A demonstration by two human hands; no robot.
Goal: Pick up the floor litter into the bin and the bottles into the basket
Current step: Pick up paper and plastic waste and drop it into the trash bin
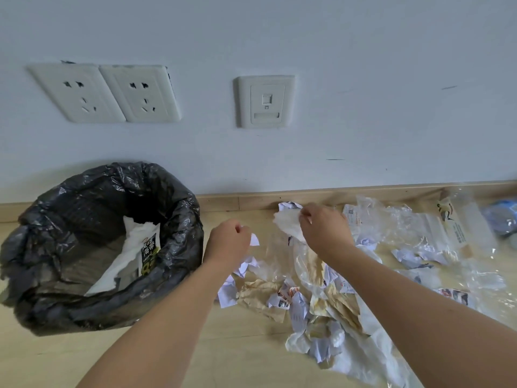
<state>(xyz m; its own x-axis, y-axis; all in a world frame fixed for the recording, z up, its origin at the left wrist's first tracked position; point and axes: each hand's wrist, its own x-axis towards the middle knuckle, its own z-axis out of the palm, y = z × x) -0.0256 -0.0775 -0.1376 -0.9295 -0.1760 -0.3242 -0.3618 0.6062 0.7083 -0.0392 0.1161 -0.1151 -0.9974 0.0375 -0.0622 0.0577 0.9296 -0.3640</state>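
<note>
Sitting at nine o'clock against the wall, the bin [100, 247] wears a loose black liner [42, 219] and already holds a white wrapper with dark printing [140, 253]. Just beside its rim, toward the centre, the left hand [229, 242] is curled round a small white paper scrap [254, 240] that peeks from the fingers. Below it, at six o'clock, crumpled white and brown paper litter [279, 298] covers the wooden floor [70, 359]. At about one o'clock from the left hand, the right hand [324, 231] pinches a crumpled white tissue [285, 222], lifted clear of the pile. Clear plastic film [405, 228] spreads out toward three o'clock, and at the far right edge lies a blue-tinted bottle [502, 219], partly cut off by the frame. No basket is in view.

Both loads look light and loosely gripped, so either piece could flutter short of the rim if let go before it is over the opening. The slack liner might also fold inward and catch a scrap. Film underfoot could drag neighbouring paper along when pulled.
</note>
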